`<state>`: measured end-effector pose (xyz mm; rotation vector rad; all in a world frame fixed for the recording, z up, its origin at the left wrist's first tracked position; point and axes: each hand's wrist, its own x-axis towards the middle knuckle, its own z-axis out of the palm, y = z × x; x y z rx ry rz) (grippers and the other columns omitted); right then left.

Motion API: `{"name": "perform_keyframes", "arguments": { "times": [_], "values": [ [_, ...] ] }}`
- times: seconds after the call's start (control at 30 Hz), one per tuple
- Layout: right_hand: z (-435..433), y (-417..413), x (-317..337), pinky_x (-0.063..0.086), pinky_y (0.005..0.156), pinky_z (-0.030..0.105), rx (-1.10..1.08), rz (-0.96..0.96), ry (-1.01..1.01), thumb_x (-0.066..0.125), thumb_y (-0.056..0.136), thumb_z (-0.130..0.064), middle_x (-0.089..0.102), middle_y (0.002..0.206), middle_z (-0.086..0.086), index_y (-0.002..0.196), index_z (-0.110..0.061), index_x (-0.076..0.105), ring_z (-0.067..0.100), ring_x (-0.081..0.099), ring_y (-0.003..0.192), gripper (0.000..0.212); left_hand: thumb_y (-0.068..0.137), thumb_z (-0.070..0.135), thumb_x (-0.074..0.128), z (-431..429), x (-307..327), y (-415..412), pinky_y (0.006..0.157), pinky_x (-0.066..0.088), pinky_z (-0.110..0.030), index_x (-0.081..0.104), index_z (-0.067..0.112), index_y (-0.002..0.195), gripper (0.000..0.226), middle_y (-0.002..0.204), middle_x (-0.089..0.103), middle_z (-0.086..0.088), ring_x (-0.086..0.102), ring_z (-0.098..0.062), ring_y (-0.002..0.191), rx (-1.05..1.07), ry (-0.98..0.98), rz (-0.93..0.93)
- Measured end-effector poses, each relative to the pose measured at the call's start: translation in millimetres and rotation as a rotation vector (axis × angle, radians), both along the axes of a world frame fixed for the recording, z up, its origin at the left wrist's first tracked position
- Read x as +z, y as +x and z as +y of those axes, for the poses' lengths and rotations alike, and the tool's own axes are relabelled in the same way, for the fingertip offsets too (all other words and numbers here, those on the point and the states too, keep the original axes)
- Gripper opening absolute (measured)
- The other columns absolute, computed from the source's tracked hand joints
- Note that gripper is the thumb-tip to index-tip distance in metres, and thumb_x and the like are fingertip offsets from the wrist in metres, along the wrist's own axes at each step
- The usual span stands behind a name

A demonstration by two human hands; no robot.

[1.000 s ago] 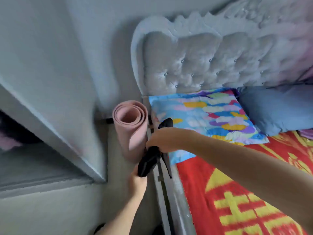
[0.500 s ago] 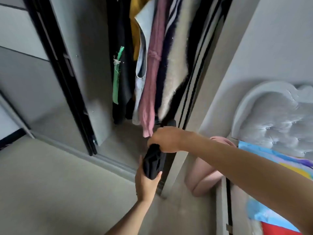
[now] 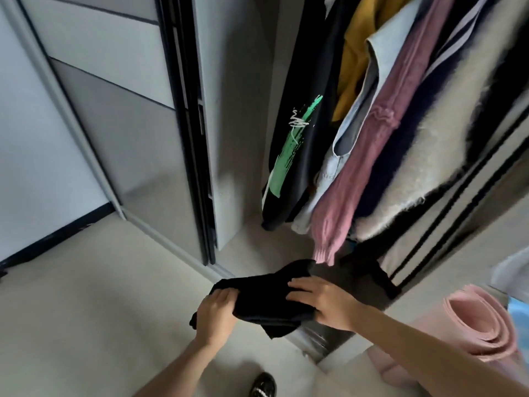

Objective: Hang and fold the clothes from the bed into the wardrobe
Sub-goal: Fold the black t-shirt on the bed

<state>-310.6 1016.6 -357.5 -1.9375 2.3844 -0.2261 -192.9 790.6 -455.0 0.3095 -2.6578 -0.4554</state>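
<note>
Head view, looking down at the open wardrobe. We see a folded black garment held in the air between both hands, just outside the wardrobe's threshold and just below the cuff of a hanging pink sweater. Its long axis lies close to level, running from lower left to upper right, so that its far end points toward the wardrobe interior, while one loose corner droops toward the floor. The left hand grips the near left end, fingers curled round the cloth. The right hand clasps the right part, its fingers laid close together over the top face; the thumb is hidden under the cloth. Inside hang, left to right, a black top with a green print, a yellow piece, pale denim, the pink sweater and a cream fleecy piece. The sliding door stands pushed to the left. A rolled pink mat stands at lower right, and a dark shoe shows at the bottom edge.
</note>
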Motion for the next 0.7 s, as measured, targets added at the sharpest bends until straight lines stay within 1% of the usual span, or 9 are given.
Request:
{"name": "perform_keyframes", "arguments": {
  "times": [0.1,0.17,0.27,0.37,0.47,0.5,0.6,0.63,0.7],
  "values": [
    [-23.2,-27.8,-38.1,0.057,0.072,0.027,-0.023,-0.172,-0.065,0.082,0.044,-0.008,0.070,0.104,0.004,0.105,-0.026,0.058,0.017,0.069,0.090,0.068,0.058,0.013,0.036,-24.0,-22.2,-29.2,0.042,0.043,-0.021,0.066,0.015,0.061,0.031,0.056,0.062,0.004,0.061,-0.018,0.049,0.015,-0.024,-0.085],
    [-39.2,-46.1,-52.0,0.056,0.070,0.025,-0.041,-0.216,-0.073,0.075,0.048,-0.010,0.070,0.104,0.003,0.106,-0.027,0.051,0.016,0.070,0.089,0.065,0.054,0.009,0.056,-35.2,-27.4,-44.1,0.041,0.042,-0.020,0.068,0.015,0.062,0.015,0.057,0.064,0.004,0.062,-0.016,0.048,0.007,-0.001,-0.165],
    [-72.5,-83.6,-71.7,0.057,0.069,0.027,-0.036,-0.213,-0.113,0.077,0.047,-0.011,0.070,0.104,0.006,0.105,-0.024,0.057,0.019,0.070,0.088,0.062,0.024,-0.006,0.083,-61.8,-40.5,-73.4,0.037,0.041,-0.018,0.070,0.013,0.064,0.046,0.058,0.066,0.003,0.062,-0.015,0.047,0.054,0.078,-0.266],
    [-109.7,-102.5,-78.4,0.057,0.067,0.025,0.001,-0.148,-0.081,0.067,0.048,-0.022,0.071,0.098,0.004,0.097,-0.024,0.067,0.017,0.071,0.084,0.049,0.017,-0.010,0.082,-85.8,-42.0,-87.8,0.035,0.041,-0.018,0.070,0.010,0.064,0.053,0.057,0.066,0.001,0.062,-0.015,0.045,0.092,0.140,-0.302],
    [-145.2,-119.0,-88.6,0.057,0.065,0.028,0.082,-0.113,-0.133,0.085,0.041,-0.015,0.072,0.094,0.009,0.087,-0.017,0.074,0.021,0.071,0.081,0.048,0.035,0.000,0.077,-113.7,-47.0,-94.9,0.037,0.042,-0.017,0.069,0.008,0.069,0.036,0.058,0.066,-0.001,0.062,-0.016,0.045,0.088,0.141,-0.353],
    [-155.1,-122.7,-92.4,0.057,0.066,0.028,0.104,-0.110,-0.146,0.090,0.033,-0.015,0.072,0.093,0.010,0.087,-0.015,0.074,0.022,0.071,0.081,0.056,0.046,0.010,0.066,-122.9,-49.7,-94.1,0.038,0.042,-0.017,0.068,0.008,0.071,0.025,0.059,0.066,-0.002,0.063,-0.017,0.045,0.095,0.177,-0.372],
    [-198.1,-136.5,-101.4,0.057,0.066,0.027,0.116,-0.089,-0.113,0.092,0.023,-0.017,0.072,0.090,0.009,0.085,-0.016,0.075,0.022,0.070,0.080,0.064,0.056,0.026,0.039,-156.0,-69.2,-95.0,0.039,0.043,-0.019,0.069,0.005,0.075,0.041,0.063,0.067,-0.005,0.064,-0.019,0.048,0.125,0.275,-0.435],
    [-213.3,-141.8,-106.1,0.057,0.064,0.027,0.120,-0.095,-0.096,0.091,0.023,-0.014,0.071,0.087,0.009,0.085,-0.015,0.074,0.023,0.070,0.078,0.064,0.056,0.026,0.043,-166.6,-75.0,-97.5,0.039,0.044,-0.020,0.069,0.005,0.077,0.039,0.065,0.068,-0.006,0.065,-0.020,0.049,0.133,0.310,-0.483],
    [-240.7,-154.2,-117.8,0.057,0.060,0.029,0.120,-0.129,-0.077,0.088,0.028,-0.009,0.068,0.082,0.011,0.086,-0.011,0.073,0.026,0.068,0.075,0.060,0.041,0.020,0.071,-183.7,-91.5,-106.8,0.035,0.042,-0.023,0.068,0.006,0.079,0.041,0.062,0.067,-0.008,0.064,-0.021,0.046,0.076,0.352,-0.565]
  ]
}}
